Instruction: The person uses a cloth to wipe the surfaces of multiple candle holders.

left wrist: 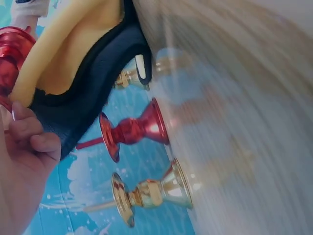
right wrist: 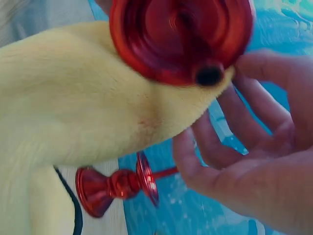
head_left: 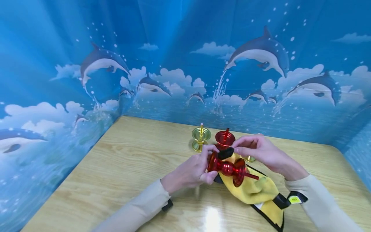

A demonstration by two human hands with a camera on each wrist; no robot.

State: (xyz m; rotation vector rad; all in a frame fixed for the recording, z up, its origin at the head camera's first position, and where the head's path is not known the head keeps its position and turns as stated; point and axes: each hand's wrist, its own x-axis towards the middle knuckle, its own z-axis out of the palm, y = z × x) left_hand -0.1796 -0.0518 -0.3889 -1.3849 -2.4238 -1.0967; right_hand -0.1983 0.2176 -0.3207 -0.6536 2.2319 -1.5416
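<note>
My left hand [head_left: 191, 170] grips a shiny red candle holder [head_left: 227, 168] by its round base. The candle holder lies sideways in the air, its thin spike pointing right. A yellow cloth [head_left: 261, 190] with black edging drapes behind and under it, down toward the table. My right hand [head_left: 265, 153] pinches the cloth's upper edge beside the base. In the right wrist view, the fingers [right wrist: 188, 159] bend at the cloth's edge, close to the red dish. The left wrist view shows the cloth's dark underside [left wrist: 93, 93] near the left fingers.
Behind the hands stand a gold candle holder [head_left: 200, 146] and another red candle holder [head_left: 225, 139]. A second gold candle holder [head_left: 250, 159] is mostly hidden by the right hand and cloth. The wooden table [head_left: 130, 154] meets a blue dolphin-print backdrop [head_left: 174, 48].
</note>
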